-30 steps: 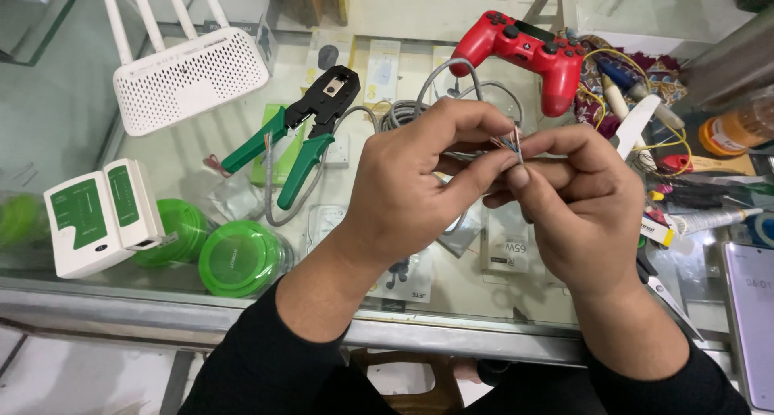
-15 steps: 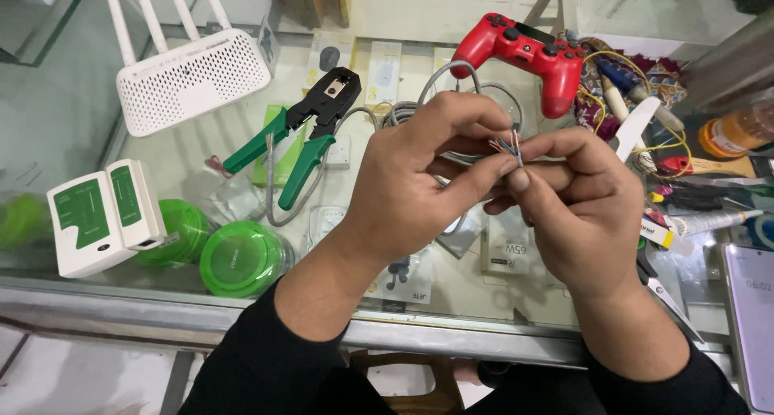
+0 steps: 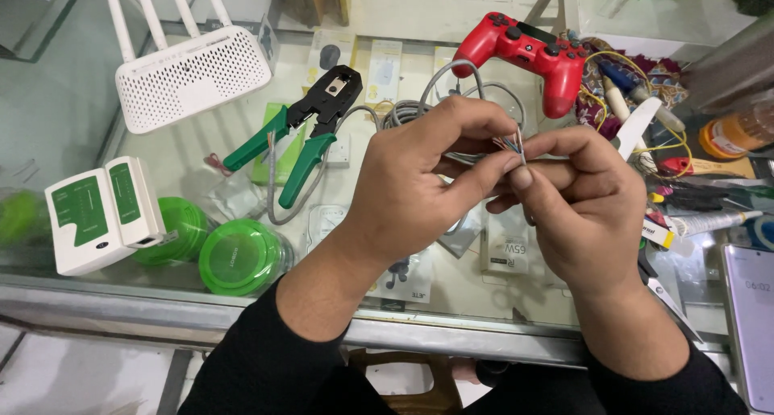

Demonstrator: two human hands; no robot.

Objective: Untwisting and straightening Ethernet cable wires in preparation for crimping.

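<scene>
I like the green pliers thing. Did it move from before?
No. The green-handled crimping tool lies in the same spot on the glass counter, between the white router and the red game controller.

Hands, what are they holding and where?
Both hands, left and right, pinch a grey network cable near its stripped end, just below the fanned coloured wires.

The fanned wire ends [image 3: 511, 145] are too fine to tell their colours apart, and the left hand [image 3: 419, 189] hides the cable [image 3: 439, 80] behind them. The phone [image 3: 750, 326] runs off the right edge. The green blur [image 3: 18, 217] at far left stays unrecognisable.
</scene>
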